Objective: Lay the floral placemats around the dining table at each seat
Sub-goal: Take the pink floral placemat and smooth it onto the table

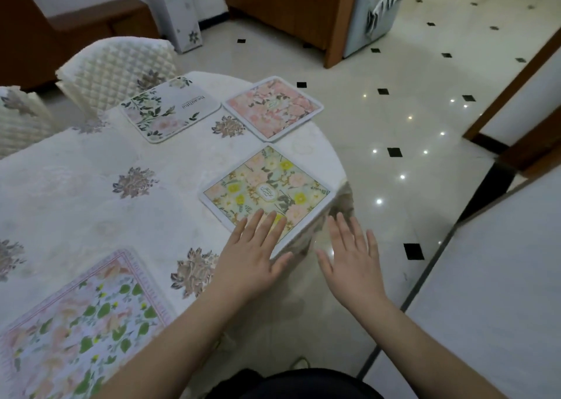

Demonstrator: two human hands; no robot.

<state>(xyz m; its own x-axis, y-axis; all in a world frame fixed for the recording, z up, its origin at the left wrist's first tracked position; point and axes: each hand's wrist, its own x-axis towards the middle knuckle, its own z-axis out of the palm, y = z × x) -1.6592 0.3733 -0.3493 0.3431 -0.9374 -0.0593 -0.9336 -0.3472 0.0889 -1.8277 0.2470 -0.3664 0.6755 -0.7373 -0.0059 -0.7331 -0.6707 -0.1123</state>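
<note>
Several floral placemats lie on the round dining table [76, 192], which wears a white flowered cloth. A yellow-and-peach placemat [267, 186] sits at the table's right edge, its near corner jutting past the rim. My left hand [255, 253] rests flat on that near corner with straight fingers. My right hand [352, 256] hovers open just beyond the table edge, over the floor, touching nothing. A pink placemat [273, 108] and a white placemat with green leaves [170, 108] lie at the far side. A green-leaf placemat [79, 329] lies at the near left.
Two white quilted chairs [115, 71] stand at the table's far left. Glossy tiled floor [409, 125] spreads to the right. A wooden cabinet [288, 10] stands at the back, and a white wall panel [501, 292] runs along the near right.
</note>
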